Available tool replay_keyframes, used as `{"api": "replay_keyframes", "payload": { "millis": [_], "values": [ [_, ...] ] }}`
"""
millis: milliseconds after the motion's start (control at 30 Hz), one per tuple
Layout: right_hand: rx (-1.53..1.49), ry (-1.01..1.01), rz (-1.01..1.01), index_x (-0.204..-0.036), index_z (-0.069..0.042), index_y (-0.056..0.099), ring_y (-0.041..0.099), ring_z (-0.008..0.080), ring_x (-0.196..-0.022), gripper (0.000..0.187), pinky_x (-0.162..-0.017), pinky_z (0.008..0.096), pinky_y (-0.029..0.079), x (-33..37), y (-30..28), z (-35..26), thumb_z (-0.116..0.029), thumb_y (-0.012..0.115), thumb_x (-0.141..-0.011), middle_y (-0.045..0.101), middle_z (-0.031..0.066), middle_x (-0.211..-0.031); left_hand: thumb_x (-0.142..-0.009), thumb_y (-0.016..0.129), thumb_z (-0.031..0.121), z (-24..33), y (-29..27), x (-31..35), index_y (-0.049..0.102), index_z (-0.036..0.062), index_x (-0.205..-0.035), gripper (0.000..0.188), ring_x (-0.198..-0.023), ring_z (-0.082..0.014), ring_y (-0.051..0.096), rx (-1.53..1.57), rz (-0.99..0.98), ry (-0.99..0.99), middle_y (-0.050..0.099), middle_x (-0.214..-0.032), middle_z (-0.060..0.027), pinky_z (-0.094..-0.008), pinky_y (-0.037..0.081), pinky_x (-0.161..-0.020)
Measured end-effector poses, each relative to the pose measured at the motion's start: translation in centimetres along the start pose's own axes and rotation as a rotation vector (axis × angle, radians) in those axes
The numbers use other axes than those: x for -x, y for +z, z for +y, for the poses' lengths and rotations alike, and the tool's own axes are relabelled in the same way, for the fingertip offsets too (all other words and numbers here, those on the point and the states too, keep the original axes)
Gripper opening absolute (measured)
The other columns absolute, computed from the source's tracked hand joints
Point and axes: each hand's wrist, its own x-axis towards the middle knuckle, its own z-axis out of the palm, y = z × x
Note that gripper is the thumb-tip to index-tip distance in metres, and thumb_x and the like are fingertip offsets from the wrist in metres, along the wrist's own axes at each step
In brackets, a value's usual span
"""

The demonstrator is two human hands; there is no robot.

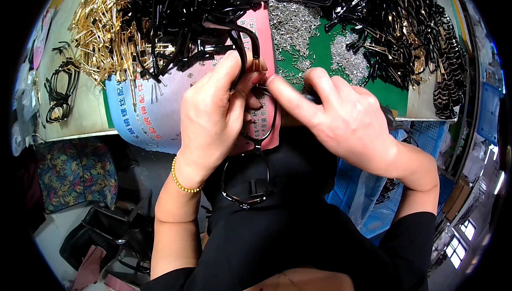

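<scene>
Head view, left hand (pixel 213 112) grip pinching black eyeglass frame (pixel 250 179), right hand (pixel 341 117) grip closed on mostly hidden dark tool.

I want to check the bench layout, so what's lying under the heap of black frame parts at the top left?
Under the black frame parts lie a pile of gold metal pieces and a pink and blue printed sheet. How far either runs beneath the heap is hidden.

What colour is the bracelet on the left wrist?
Gold beads; the bracelet shows in the head view, below the left hand.
</scene>
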Motion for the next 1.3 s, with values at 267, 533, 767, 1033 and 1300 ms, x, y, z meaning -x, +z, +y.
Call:
{"api": "replay_keyframes", "payload": {
  "millis": [267, 533, 767, 1033, 1300],
  "values": [
    [-0.12, 0.062, -0.038, -0.133, -0.018, 0.059, 0.061, 0.0187, -0.07, 0.045, -0.054, 0.0322, 0.051, -0.6, -0.4, 0.5, -0.022, 0.068, -0.09, 0.055, 0.0048, -0.093, -0.095, 0.06, -0.007, 0.0, 0.3, -0.1, 0.064, 0.0009, -0.109, 0.017, -0.063, -0.0132, 0.067, 0.01, -0.005, -0.002, 0.072, -0.087, -0.0081, -0.0272, 0.053, -0.057],
    [-0.298, 0.319, -0.213, -0.13, -0.02, 0.061, 0.063, 0.0279, -0.067, 0.038, -0.054, 0.0395, 0.051, 2.7, -3.4, 2.2, -0.012, 0.067, -0.093, 0.053, 0.0084, -0.092, -0.108, 0.052, 0.01, 0.1, 0.6, -5.0, 0.058, -0.0029, -0.131, 0.027, -0.072, -0.0046, 0.062, -0.01, 0.41, 0.319, 0.073, -0.098, -0.0058, -0.017, 0.049, -0.057],
    [-0.304, 0.317, -0.26, -0.137, -0.023, 0.062, 0.066, 0.0243, -0.071, 0.056, -0.053, 0.0362, 0.054, 4.6, -2.5, 2.1, -0.006, 0.065, -0.084, 0.054, 0.0117, -0.093, -0.112, 0.046, 0.028, 0.9, -0.5, -0.6, 0.048, 0.0004, -0.137, 0.037, -0.057, -0.0024, 0.041, 0.522, 0.495, 0.046, 0.054, -0.085, -0.0016, -0.0171, 0.027, -0.038],
    [-0.284, 0.307, -0.262, -0.142, -0.03, 0.059, 0.061, 0.0244, -0.066, 0.057, -0.051, 0.0367, 0.051, 4.4, -2.3, 2.0, -0.009, 0.066, -0.089, 0.05, 0.0085, -0.09, -0.109, 0.05, 0.011, -1.9, -1.7, 4.0, 0.057, -0.0076, -0.128, 0.027, -0.095, -0.0175, 0.063, 0.026, 0.663, 0.165, 0.065, -0.106, -0.0108, -0.0373, 0.055, -0.093],
    [-0.288, 0.243, -0.282, -0.152, -0.03, 0.05, 0.063, 0.0225, -0.064, 0.074, -0.05, 0.0358, 0.054, 4.8, -2.9, 2.3, -0.007, 0.063, -0.083, 0.056, 0.0111, -0.099, -0.086, 0.078, 0.009, -2.7, -3.3, 7.2, 0.07, 0.0178, -0.101, 0.019, -0.099, -0.0225, 0.062, -0.626, 0.315, 0.551, 0.073, -0.102, 0.003, -0.0502, 0.047, -0.103]
  ]
}}
